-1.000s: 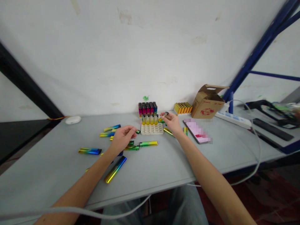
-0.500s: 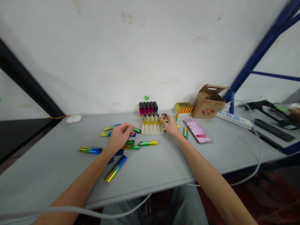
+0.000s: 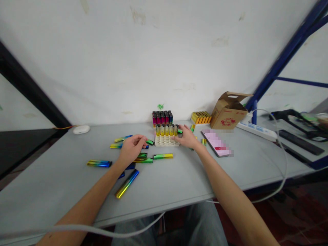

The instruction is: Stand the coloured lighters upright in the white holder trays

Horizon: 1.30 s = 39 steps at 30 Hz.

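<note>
My left hand (image 3: 133, 147) hovers over loose lighters, its thumb and fingers pinching a green lighter (image 3: 150, 142) beside the white tray. My right hand (image 3: 187, 137) is at the tray's right end. Its thumb and forefinger close around a lighter with a green and dark end (image 3: 180, 133); the rest is hidden by the hand. The white tray (image 3: 164, 141) has rows of holes. Yellow lighters with dark tops (image 3: 167, 130) stand upright along its back row. A yellow-green lighter (image 3: 163, 156) lies in front of the tray.
Several blue-yellow lighters (image 3: 127, 183) lie at left. Behind the tray stands a block of pink-blue lighters (image 3: 162, 118). Right are a yellow-orange block (image 3: 201, 118), a cardboard box (image 3: 228, 112), a phone (image 3: 216, 142) and a power strip (image 3: 257, 131). A white case (image 3: 81, 130) sits far left.
My right hand has let go of a lighter at the right of the tray's back row and moved slightly right and down to another lighter. My left hand stays still.
</note>
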### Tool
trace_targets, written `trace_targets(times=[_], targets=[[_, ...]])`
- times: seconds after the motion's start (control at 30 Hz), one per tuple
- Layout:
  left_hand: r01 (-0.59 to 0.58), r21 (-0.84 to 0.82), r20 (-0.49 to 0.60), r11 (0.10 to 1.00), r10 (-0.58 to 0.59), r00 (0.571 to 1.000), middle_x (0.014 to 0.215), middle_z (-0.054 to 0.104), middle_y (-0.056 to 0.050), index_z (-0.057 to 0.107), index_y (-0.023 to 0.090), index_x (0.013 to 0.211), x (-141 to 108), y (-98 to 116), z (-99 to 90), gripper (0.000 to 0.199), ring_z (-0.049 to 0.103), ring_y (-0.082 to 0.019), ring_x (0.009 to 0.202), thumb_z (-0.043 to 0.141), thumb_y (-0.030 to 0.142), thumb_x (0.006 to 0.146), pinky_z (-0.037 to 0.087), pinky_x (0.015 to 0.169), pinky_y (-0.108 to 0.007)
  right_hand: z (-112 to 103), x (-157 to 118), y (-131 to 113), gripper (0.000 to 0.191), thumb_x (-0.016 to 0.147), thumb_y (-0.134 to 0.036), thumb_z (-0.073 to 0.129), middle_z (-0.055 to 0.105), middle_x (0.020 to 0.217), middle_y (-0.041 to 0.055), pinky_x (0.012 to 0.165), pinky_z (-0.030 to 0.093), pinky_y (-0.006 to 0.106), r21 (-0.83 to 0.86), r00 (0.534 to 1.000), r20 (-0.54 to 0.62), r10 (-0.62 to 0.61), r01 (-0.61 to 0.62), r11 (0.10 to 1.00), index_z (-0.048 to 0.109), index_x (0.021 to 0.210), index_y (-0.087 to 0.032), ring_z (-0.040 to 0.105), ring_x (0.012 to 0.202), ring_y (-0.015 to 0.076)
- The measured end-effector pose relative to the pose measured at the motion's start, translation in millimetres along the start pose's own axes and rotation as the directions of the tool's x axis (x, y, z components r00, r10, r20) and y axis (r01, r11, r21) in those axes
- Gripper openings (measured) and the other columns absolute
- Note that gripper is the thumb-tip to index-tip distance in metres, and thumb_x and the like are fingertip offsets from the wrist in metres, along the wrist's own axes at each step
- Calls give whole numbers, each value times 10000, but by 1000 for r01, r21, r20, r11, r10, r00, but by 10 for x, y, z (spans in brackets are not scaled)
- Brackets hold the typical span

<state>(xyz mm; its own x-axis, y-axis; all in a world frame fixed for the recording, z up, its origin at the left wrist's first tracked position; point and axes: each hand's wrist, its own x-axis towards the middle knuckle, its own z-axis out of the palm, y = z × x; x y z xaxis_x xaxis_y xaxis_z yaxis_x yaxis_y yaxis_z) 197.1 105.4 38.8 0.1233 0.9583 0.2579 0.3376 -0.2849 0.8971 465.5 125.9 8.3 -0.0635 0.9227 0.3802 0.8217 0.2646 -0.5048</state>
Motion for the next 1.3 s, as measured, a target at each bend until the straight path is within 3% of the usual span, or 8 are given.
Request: trace_targets(times=[0.1, 0.2, 0.47, 0.87, 1.0, 1.13, 1.23, 1.3], targets=[[-12, 15, -33, 1000, 13, 999, 613, 679, -27, 654, 163, 744, 28, -9, -60, 263, 647, -160, 597, 563, 410, 749, 554, 644, -278, -108, -60, -16, 904, 581, -620, 754, 489, 1385, 202, 1159, 165, 530, -120, 992, 127, 13, 3, 993, 536, 1301, -117, 262, 1402, 388], [-7, 19, -95, 1000, 9, 995, 604, 673, -23, 654, 169, 733, 68, -26, -128, 246, 643, -159, 600, 564, 398, 740, 549, 637, -267, -155, -91, -29, 984, 526, -669, 764, 423, 1440, 216, 1154, 138, 559, -191, 971, 226, 74, -31, 981, 543, 1310, -117, 147, 1430, 424], [39, 82, -191, 996, -22, 981, 619, 684, -23, 651, 171, 729, 145, -73, -250, 215, 651, -165, 617, 552, 362, 724, 532, 625, -257, -149, -92, 87, 1069, 529, -750, 708, 313, 1513, 205, 1155, 128, 538, -170, 961, 269, 66, -20, 985, 492, 1374, -132, 72, 1444, 418], [-93, 416, -62, 905, 130, 990, 829, 738, -87, 674, 173, 853, 139, -241, -239, 342, 667, -216, 713, 519, 466, 770, 530, 707, -320, -182, -94, 118, 1083, 556, -701, 724, 249, 1537, 212, 1138, 168, 561, -76, 957, 275, 93, -75, 994, 406, 1426, -139, 88, 1440, 427], [-179, 418, -25, 890, 208, 978, 909, 732, -95, 674, 176, 857, 130, -240, -216, 336, 667, -222, 793, 506, 458, 784, 533, 762, -327, -271, -65, 29, 823, 745, -592, 629, 329, 1500, 202, 1131, 238, 494, 107, 1000, -1, 23, -23, 994, 426, 1392, -125, 252, 1415, 336], [-207, 465, -24, 861, 246, 969, 897, 728, -99, 674, 182, 821, 140, -264, -221, 317, 662, -237, 825, 501, 447, 795, 518, 799, -348, -227, -94, -271, 382, 890, -374, 484, 624, 1193, 116, 940, 451, 379, 227, 940, -327, -97, 177, 958, 573, 1213, -190, 580, 1090, 231], [-221, 505, 3, 834, 254, 967, 869, 726, -97, 670, 191, 790, 143, -275, -224, 309, 656, -248, 838, 497, 446, 801, 501, 823, -364, -91, -212, -560, 228, 897, -292, 475, 700, 918, 64, 783, 485, 312, 218, 946, -183, -269, 305, 927, 672, 969, -201, 634, 834, 188], [-225, 514, 14, 828, 254, 967, 864, 725, -97, 670, 193, 794, 141, -274, -221, 314, 654, -249, 834, 490, 450, 809, 498, 820, -365, 26, -307, -729, 193, 882, -273, 511, 698, 844, 42, 753, 481, 294, 220, 902, -12, -431, 422, 879, 680, 945, -204, 629, 766, 170]])
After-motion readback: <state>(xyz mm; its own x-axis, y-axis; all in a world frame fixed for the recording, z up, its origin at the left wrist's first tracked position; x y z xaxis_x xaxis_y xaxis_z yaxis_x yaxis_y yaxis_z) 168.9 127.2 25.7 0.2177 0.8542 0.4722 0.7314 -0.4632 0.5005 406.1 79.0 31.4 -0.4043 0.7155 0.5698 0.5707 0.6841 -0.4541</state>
